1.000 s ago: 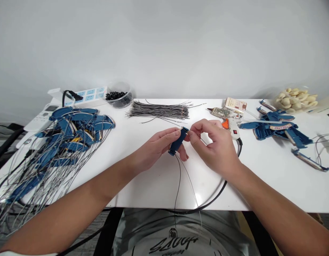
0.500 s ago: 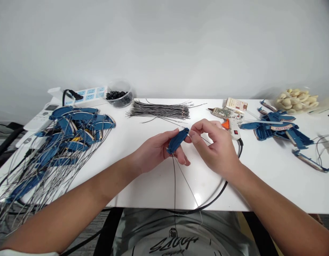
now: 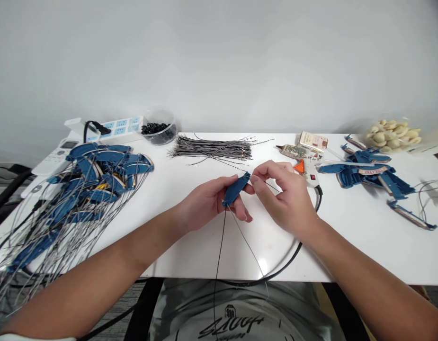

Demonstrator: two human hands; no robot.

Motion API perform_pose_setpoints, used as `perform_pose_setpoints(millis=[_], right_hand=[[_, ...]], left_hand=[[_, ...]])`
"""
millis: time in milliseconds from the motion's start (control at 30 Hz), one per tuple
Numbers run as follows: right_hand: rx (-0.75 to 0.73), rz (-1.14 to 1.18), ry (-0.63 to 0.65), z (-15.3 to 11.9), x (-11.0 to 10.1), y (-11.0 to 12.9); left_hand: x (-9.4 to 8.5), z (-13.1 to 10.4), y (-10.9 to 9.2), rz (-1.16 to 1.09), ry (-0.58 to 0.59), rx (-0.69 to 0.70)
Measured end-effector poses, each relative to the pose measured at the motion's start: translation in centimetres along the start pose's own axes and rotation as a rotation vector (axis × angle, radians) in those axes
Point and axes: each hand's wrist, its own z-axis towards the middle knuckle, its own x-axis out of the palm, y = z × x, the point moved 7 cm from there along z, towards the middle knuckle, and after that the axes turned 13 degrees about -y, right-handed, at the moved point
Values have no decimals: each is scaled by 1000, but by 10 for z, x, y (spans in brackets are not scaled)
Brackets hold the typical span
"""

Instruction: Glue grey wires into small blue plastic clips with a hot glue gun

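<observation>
My left hand [image 3: 211,199] is closed on a curved blue plastic piece [image 3: 236,189], held tilted above the white table. From its lower end two thin wires [image 3: 221,246] hang down past the table edge. My right hand [image 3: 286,194] pinches at the upper right end of the piece, thumb against index finger. A thin dark wire [image 3: 272,186] shows between its fingers; the exact pinch point is too small to make out. Behind both hands lies a bundle of cut wires [image 3: 211,147].
A pile of blue pieces with wires [image 3: 94,175] covers the left side, beside a power strip [image 3: 119,127] and a tub of black parts [image 3: 159,128]. A glue gun [image 3: 307,166] lies at right, near more blue pieces [image 3: 371,170] and a container of cream-coloured pieces [image 3: 394,135].
The dark wire hanging from the blue piece has swung to the left. Both hands hold almost the same place and grip.
</observation>
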Motion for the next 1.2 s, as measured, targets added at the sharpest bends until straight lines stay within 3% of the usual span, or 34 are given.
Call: perform_pose_setpoints(millis=[200,433,667,1000,1200], right_hand=[[-21,3,6,1,1,1],[-24,9,17,4,6,2],[63,18,21,5,9,-7],[101,-11,-62,8,6,-18],[135,-13,-43,8,7,-19]], left_hand=[[-3,1,-1,22,-33,12],[-6,-1,-12,120,-154,118],[-13,-1,-22,212,-230,262],[-23,3,-24,201,-363,335],[-26,2,-29,259,-400,423]])
